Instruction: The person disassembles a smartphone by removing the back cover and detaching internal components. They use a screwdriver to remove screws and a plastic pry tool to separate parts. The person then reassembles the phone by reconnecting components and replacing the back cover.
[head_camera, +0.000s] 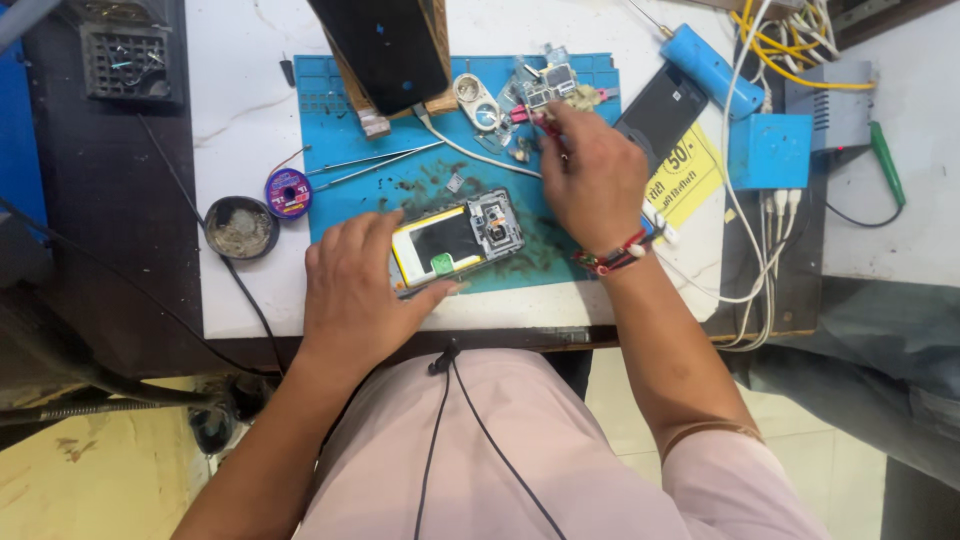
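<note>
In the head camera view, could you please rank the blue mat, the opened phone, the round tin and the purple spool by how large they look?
Largest to smallest:
1. blue mat
2. opened phone
3. round tin
4. purple spool

All lie on the same tabletop, so nearness hardly skews this.

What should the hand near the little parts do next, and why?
Probably pick up one small part and bring it back to the opened phone. The right hand is reaching into the pile of small parts at the far edge of the blue mat, while the left hand steadies the phone, whose insides are showing.
</note>
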